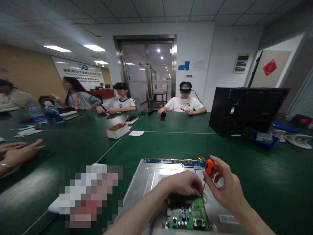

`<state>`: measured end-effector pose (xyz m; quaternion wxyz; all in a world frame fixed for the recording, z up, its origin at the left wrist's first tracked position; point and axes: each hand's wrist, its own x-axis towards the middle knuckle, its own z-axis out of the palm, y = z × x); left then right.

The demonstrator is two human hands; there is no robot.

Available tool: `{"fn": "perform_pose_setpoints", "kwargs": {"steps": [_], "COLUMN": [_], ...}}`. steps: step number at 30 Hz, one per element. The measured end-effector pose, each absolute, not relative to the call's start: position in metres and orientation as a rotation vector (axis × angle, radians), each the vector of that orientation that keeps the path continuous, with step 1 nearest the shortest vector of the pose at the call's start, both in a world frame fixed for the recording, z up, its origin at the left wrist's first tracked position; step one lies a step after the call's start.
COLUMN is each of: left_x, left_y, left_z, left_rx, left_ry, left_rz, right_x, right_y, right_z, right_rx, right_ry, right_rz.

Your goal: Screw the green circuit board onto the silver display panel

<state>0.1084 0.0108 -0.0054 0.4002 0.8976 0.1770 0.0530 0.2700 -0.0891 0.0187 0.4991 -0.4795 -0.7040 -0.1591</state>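
Note:
A silver metal panel (144, 182) lies on the green table with a green circuit board (188, 217) on it and a blue strip board (168, 161) along its far edge. My right hand (226, 182) grips an orange and black screwdriver (210, 167), its shaft slanting down to the board's upper right corner. Beside the shaft tip, my left hand (186, 183) has its fingers bent together and pointing down at that corner; whatever they may hold is hidden.
A black monitor (246, 109) and a blue tray (264, 140) stand at the right. An open box (118, 131) and white paper (136, 133) lie ahead. Several people sit around the table; another person's hands (19, 155) are at the left. A blurred-out item (90, 195) lies nearer.

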Motion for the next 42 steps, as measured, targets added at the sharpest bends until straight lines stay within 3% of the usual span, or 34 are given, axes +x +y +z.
{"fn": "perform_pose_setpoints", "kwargs": {"steps": [42], "left_x": [0.1128], "left_y": [0.0115], "left_z": [-0.0036], "left_rx": [2.386], "left_ry": [0.391], "left_rz": [0.113], "right_x": [0.2696], "right_y": [-0.0905], "right_z": [0.0229], "right_rx": [-1.120], "right_ry": [-1.724], "right_rz": [-0.359]}}
